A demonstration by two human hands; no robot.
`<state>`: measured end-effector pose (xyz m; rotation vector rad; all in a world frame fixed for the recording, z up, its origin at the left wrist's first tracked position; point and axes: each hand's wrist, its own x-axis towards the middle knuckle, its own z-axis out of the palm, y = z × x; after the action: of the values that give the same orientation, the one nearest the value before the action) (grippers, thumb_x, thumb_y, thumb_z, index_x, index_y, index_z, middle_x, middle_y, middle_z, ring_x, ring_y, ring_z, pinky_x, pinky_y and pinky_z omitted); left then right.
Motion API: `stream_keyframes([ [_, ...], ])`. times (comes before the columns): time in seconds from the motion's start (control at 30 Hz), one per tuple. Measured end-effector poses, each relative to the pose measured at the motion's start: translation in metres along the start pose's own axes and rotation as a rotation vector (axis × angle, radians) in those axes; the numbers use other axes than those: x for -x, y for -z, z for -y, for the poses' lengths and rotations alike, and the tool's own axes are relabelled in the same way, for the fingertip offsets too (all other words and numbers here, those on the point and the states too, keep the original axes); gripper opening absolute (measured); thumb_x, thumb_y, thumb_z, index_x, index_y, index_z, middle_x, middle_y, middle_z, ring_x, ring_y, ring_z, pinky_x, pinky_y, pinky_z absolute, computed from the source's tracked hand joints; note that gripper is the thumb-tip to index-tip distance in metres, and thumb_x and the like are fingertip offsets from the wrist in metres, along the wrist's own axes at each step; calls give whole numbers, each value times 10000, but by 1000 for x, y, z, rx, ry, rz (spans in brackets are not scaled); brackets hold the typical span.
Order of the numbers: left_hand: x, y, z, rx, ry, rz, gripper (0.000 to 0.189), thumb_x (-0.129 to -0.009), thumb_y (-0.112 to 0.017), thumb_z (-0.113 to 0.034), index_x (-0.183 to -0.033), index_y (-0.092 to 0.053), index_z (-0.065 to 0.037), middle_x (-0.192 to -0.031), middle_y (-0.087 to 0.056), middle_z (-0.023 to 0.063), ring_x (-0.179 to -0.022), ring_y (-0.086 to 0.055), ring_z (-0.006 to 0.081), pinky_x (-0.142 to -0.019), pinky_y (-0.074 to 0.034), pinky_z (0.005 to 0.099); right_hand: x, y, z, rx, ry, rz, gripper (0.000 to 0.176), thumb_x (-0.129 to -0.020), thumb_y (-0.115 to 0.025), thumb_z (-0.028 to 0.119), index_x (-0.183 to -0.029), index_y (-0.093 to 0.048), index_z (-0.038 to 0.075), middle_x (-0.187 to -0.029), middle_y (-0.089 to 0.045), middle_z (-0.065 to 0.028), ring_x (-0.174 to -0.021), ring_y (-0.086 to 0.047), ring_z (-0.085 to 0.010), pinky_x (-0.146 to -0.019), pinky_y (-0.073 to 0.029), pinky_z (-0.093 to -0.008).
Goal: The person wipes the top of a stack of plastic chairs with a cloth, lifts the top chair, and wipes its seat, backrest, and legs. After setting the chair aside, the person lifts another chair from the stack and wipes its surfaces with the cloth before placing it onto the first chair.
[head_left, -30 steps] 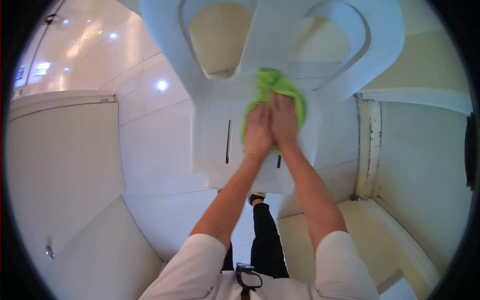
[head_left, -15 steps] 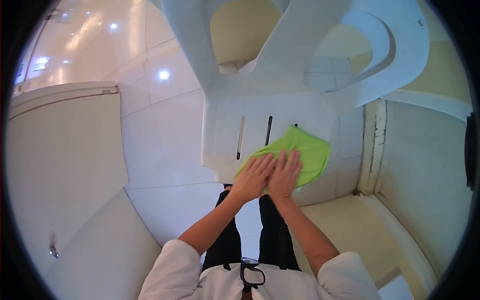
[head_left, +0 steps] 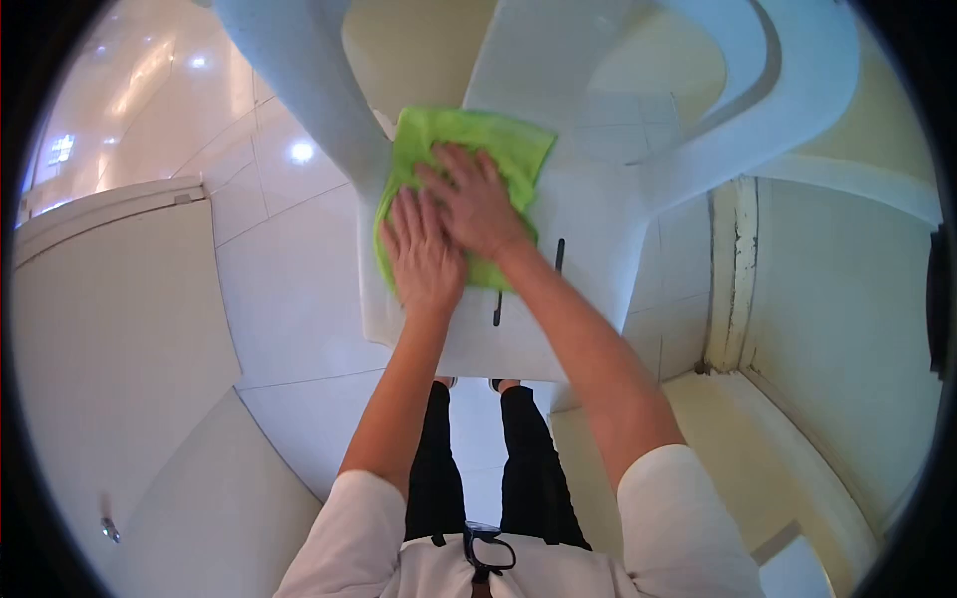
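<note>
A lime-green cloth [head_left: 528,154] lies spread over the rear left part of the seat of a white plastic chair [head_left: 588,214]. My left hand [head_left: 427,254] rests flat on the cloth's near left area, fingers stretched forward. Just ahead and to the right, my right hand [head_left: 477,204] presses flat on the same cloth, its fingers pointing up and left. The two hands touch or nearly touch. Dark slots in the seat show to the right of and below the cloth; part of the slots is covered.
The chair's armrest [head_left: 738,110] curves up at the right. A pale cabinet or panel [head_left: 110,299] stands at left, and a worn door frame [head_left: 733,269] at right. White tiles [head_left: 289,289] cover the floor. Eyeglasses [head_left: 488,550] hang at my shirt front.
Both hands have slid the green cloth forward and left, from the seat's front right to its rear left. The right hand now reaches ahead of the left. The view has shifted slightly.
</note>
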<state>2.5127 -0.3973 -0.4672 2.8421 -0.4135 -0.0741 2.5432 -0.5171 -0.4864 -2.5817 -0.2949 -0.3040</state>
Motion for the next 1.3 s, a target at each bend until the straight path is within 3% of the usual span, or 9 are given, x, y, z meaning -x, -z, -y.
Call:
stream_keyframes([
  [0.17,-41,-33,-78,95,-344,70,558,-876,-464,-231,-1407,-374,-82,-1490,-284,198,-1382,-258,360,-1116,-181,548,42,65,-64,397,-341,51,491,-889,-489,243,-1350,-448,81,-1415,-403,-147,-1336,-342,-294,-1073,-275,-494],
  [0.37,4,-31,-108,315,-667,236,520,-873,-483,-222,-1381,-422,-125,-1467,-325,204,-1363,-294,367,-1119,-196,526,131,92,-34,524,-663,46,554,-897,-499,254,-1370,-386,-10,-1422,-377,-205,-1335,-332,-330,-1072,-253,-484],
  [0.53,91,-10,-63,287,-501,296,535,-879,-480,-237,-1385,-409,-77,-1470,-326,202,-1360,-312,336,-1118,-194,516,167,76,41,428,-683,150,577,-871,-535,246,-1362,-388,-19,-1417,-345,-247,-1311,-334,-374,-1055,-255,-538],
  [0.7,80,13,-10,107,-289,339,501,-914,-412,-228,-1384,-421,-56,-1487,-337,138,-1382,-300,277,-1119,-156,537,116,35,61,215,-549,128,592,-863,-556,263,-1360,-392,-15,-1430,-313,-261,-1346,-291,-384,-1077,-238,-552],
  [0.87,14,23,31,-69,-100,103,500,-919,-406,-218,-1392,-416,-58,-1511,-311,81,-1398,-279,259,-1103,-73,599,6,-4,53,109,-314,17,609,-871,-541,286,-1357,-380,-46,-1426,-319,-271,-1371,-260,-377,-1095,-219,-549],
  [0.97,-13,26,47,-247,22,-111,498,-916,-431,-199,-1400,-415,-86,-1481,-339,126,-1346,-343,287,-1096,-103,579,-44,-25,51,39,-206,-48,638,-875,-535,319,-1352,-370,-70,-1424,-326,-273,-1378,-249,-369,-1101,-202,-546],
  [1.07,-25,28,59,-80,17,-319,533,-880,-525,-103,-1398,-402,-83,-1350,-434,171,-1230,-421,332,-1054,-257,518,-55,-33,50,177,-184,-51,671,-874,-536,358,-1351,-363,-82,-1387,-369,-269,-1350,-290,-366,-1095,-207,-539],
  [1.13,-36,28,66,313,-12,-313,415,-838,-574,16,-1236,-496,-72,-1145,-477,186,-1058,-477,340,-931,-388,414,-63,-31,50,137,-224,-30,691,-869,-545,375,-1357,-358,-78,-1347,-404,-253,-1323,-321,-360,-1078,-223,-542],
  [1.3,-87,46,83,644,-90,-377,251,-782,-652,31,-907,-447,-44,-908,-471,133,-814,-519,347,-671,-445,410,-93,-7,20,-202,-306,138,682,-847,-587,383,-1323,-388,-62,-1206,-487,-212,-1204,-426,-346,-1007,-317,-501],
])
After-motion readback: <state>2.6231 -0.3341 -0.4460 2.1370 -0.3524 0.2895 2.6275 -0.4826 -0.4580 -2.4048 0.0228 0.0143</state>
